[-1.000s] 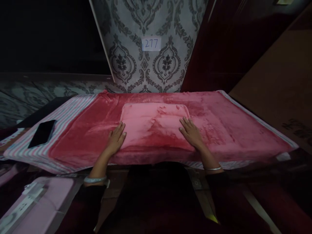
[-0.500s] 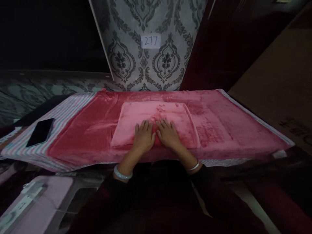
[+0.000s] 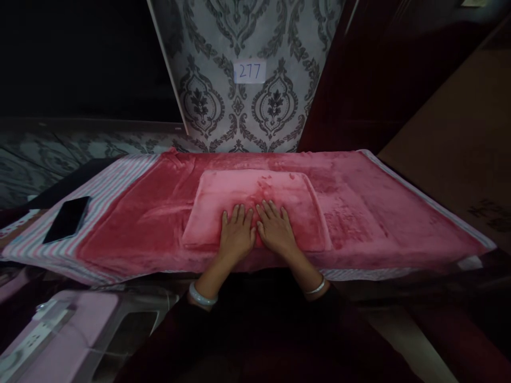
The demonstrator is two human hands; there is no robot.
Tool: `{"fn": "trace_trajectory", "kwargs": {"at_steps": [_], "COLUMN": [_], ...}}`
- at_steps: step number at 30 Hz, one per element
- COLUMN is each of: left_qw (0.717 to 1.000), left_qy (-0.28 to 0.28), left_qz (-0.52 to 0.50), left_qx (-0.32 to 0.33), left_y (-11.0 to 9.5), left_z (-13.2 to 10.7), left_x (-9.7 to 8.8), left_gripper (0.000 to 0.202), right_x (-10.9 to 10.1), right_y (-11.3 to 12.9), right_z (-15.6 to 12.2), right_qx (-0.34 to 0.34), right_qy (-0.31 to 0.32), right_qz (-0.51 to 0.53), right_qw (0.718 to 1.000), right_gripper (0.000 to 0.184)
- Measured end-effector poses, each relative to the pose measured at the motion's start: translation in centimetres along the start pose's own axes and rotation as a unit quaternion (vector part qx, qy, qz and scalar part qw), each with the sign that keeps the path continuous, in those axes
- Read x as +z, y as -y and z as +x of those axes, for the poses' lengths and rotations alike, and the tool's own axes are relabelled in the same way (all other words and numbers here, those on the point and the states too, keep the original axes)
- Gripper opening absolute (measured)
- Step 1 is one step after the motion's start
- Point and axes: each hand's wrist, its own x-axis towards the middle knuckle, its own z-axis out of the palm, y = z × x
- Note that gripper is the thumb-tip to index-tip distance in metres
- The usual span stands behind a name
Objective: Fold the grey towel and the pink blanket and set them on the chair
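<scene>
A folded pink plush cloth (image 3: 223, 191), roughly rectangular with rounded corners, lies flat in the middle of a larger pink plush blanket (image 3: 136, 229). My left hand (image 3: 237, 234) rests palm down on the near half of the folded cloth, fingers stretched out and a little spread. Beside it, thumb close to thumb, my right hand (image 3: 276, 229) lies flat on the same cloth, its fingers pointing away from me. Neither hand grips anything. Darker brushed marks show in the pile around the fingertips.
A black phone (image 3: 67, 219) lies on the striped cloth (image 3: 99, 197) at the left. Behind stand a patterned wall with a paper marked 277 (image 3: 249, 71) and a dark screen (image 3: 88, 64). A cardboard box (image 3: 459, 138) is at the right, a power strip (image 3: 35, 335) low at the left.
Both hands have slid slightly towards me over the folded cloth, staying flat. The camera view has shifted a little, so the whole scene sits slightly lower.
</scene>
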Motion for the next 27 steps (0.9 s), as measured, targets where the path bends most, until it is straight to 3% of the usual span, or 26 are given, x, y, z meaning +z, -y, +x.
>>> {"fn": "trace_trajectory", "kwargs": {"at_steps": [11, 16, 19, 27], "left_qw": [1.000, 0.999, 0.999, 0.999], "left_qy": [-0.001, 0.014, -0.007, 0.012], "left_qz": [-0.024, -0.042, -0.046, -0.029], "left_qx": [0.008, 0.006, 0.016, 0.029], "left_y": [0.2, 0.6, 1.3, 2.0], "left_z": [-0.1, 0.0, 0.1, 0.3], "left_x": [-0.3, -1.6, -2.2, -0.1], "left_gripper": [0.058, 0.055, 0.052, 0.055], "right_x": [0.3, -1.0, -1.8, -0.4], "right_y": [-0.3, -0.7, -0.8, -0.5], "right_z": [0.0, 0.0, -0.4, -1.1], "right_qx": [-0.006, -0.012, -0.037, -0.069], "right_qy": [-0.020, 0.005, 0.009, 0.008], "right_qz": [0.028, 0.062, 0.058, 0.010], "right_qw": [0.999, 0.998, 0.998, 0.998], "right_gripper": [0.058, 0.055, 0.053, 0.052]}}
